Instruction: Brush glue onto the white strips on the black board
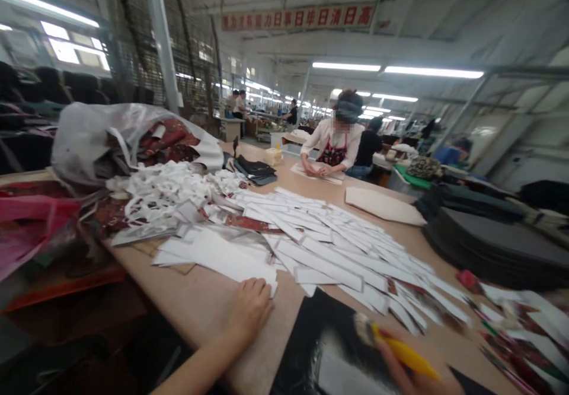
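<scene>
My left hand [249,309] rests on the tan table [200,303] with fingers curled, its fingertips on the edge of a white strip [231,261]. My right hand [411,377] shows at the bottom edge, blurred, gripping a yellow-handled brush [400,352] whose bristles [364,328] touch a glossy black sheet [320,347]. Several white strips [338,247] lie fanned across the table beyond both hands.
A clear bag of patterned scraps [128,140] and white tangled offcuts [164,190] sit far left. Dark sheet stacks [493,244] lie right. A person in white [335,143] works at the far end. Red-patterned pieces [511,335] lie at the right.
</scene>
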`<state>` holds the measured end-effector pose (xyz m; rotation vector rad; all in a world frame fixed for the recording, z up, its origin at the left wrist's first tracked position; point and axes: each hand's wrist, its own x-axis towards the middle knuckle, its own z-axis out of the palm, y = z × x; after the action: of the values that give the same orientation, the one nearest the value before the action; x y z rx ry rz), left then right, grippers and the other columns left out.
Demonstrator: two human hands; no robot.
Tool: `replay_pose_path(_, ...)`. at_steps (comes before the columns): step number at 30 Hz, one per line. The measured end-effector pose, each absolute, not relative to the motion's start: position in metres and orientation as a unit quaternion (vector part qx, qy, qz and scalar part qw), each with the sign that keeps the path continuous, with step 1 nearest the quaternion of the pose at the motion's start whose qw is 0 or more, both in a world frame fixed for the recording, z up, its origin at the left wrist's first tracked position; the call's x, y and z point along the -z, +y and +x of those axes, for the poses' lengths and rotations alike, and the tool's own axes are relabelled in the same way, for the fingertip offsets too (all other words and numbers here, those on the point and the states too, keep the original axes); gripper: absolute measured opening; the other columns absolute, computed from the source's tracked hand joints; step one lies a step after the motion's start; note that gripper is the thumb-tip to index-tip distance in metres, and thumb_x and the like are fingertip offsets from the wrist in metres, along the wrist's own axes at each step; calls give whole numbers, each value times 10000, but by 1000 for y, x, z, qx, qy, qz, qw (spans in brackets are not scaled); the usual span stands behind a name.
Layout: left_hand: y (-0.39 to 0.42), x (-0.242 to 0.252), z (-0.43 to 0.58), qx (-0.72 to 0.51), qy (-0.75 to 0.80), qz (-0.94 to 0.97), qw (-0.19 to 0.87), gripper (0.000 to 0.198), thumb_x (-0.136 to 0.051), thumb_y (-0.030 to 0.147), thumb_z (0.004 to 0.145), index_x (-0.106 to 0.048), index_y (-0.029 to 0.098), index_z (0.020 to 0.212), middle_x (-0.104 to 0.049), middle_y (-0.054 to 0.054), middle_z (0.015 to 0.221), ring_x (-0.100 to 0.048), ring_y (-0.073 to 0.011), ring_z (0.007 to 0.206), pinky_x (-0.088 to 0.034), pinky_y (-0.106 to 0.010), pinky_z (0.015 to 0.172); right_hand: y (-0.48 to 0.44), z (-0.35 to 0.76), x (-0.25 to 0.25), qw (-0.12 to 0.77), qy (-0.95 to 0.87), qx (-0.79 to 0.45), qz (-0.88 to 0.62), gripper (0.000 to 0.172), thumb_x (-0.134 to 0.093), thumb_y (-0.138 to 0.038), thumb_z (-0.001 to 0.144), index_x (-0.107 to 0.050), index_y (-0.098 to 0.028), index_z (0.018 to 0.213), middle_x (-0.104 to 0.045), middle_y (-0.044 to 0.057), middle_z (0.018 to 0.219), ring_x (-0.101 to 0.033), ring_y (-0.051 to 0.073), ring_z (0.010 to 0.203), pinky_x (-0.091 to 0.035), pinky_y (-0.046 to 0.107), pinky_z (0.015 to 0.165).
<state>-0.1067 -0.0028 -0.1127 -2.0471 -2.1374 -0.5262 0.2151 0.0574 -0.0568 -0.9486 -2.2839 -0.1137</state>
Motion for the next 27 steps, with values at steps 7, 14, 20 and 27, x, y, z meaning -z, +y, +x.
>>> replay_pose_path(7,19,123,-100,153,-753,-638,50,213,-395,112,828,-603,158,838,-585,-77,862,-531,-241,847,-407,-369,752,60,99,67,321,-901,82,-281,252,-398,-177,881,-570,-205,1064,-664,19,704,-616,157,613,-467,274,612)
replay_pose_path(14,29,108,-132,271,-757,-557,-207,159,-454,104,761,-608,141,742,-630,-60,785,-569,-191,786,-400,-287,706,64,59,80,232,-932,-10,-277,295,-406,-48,790,-580,-208,967,-639,16,721,-592,157,657,-435,255,631)
replay_pose_path(20,39,114,-149,337,-730,-515,-297,87,-557,81,617,-610,150,622,-634,13,617,-590,-135,625,-407,-210,564,67,20,99,234,-931,-87,-265,326,-391,-32,769,-547,-223,983,-611,14,773,-562,162,717,-410,248,644)
replay_pose_path(27,16,58,-251,504,-769,-343,-193,76,-504,194,714,-510,152,650,-573,-6,504,-586,-166,475,-468,-268,473,67,0,119,162,-955,36,-247,188,-454,-52,799,-547,-195,878,-597,16,677,-545,172,664,-363,255,603)
